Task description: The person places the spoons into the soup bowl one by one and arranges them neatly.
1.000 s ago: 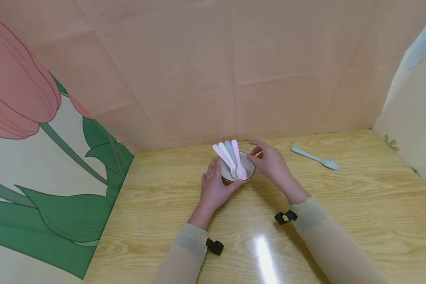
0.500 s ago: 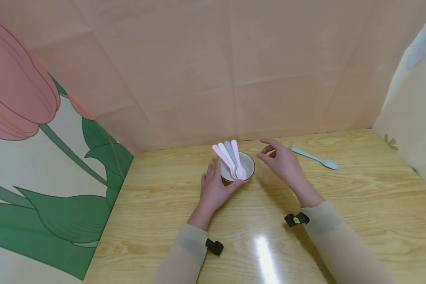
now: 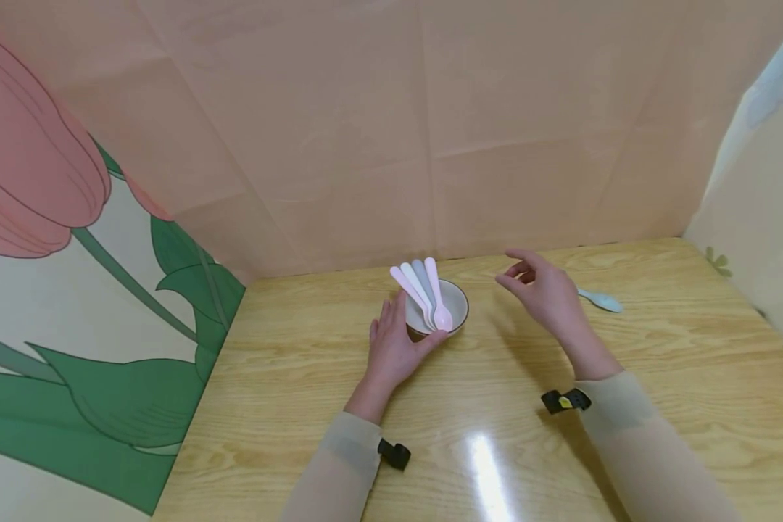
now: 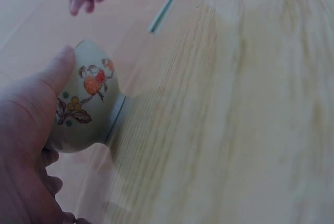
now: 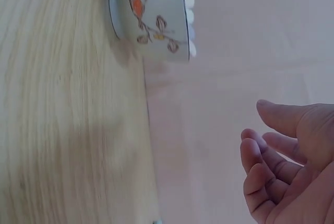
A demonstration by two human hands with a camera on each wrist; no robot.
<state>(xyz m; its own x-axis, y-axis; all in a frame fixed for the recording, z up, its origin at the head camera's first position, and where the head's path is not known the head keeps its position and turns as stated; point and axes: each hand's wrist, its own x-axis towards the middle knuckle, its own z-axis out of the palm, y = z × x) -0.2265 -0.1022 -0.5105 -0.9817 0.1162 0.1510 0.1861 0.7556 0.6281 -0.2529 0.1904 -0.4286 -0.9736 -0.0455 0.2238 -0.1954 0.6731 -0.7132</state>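
My left hand [image 3: 394, 349] grips a small white bowl [image 3: 457, 299] with a dark rim, its thumb at the near edge and its fingers along the left side. The left wrist view shows orange fruit and brown leaves painted on the bowl's outside [image 4: 86, 91]. Several plastic spoons lean together in the bowl, handles up and to the back; a pink spoon [image 3: 441, 310] is frontmost, beside grey, white and another pink handle. To the bowl's right, my right hand [image 3: 547, 296] hovers above the table with loosely bent fingers, holding nothing. Behind it, a pale blue spoon [image 3: 602, 301] has its handle mostly hidden.
The wood-grain table [image 3: 287, 406] meets a pinkish cloth backdrop [image 3: 339, 145] just behind the bowl. A tulip-printed panel [image 3: 104, 326] borders the left side, and a pale panel [image 3: 757, 217] borders the right.
My right hand has withdrawn from the bowl's right rim and moved rightward, now covering much of the blue spoon's handle. My left hand, the bowl and its spoons stay put.
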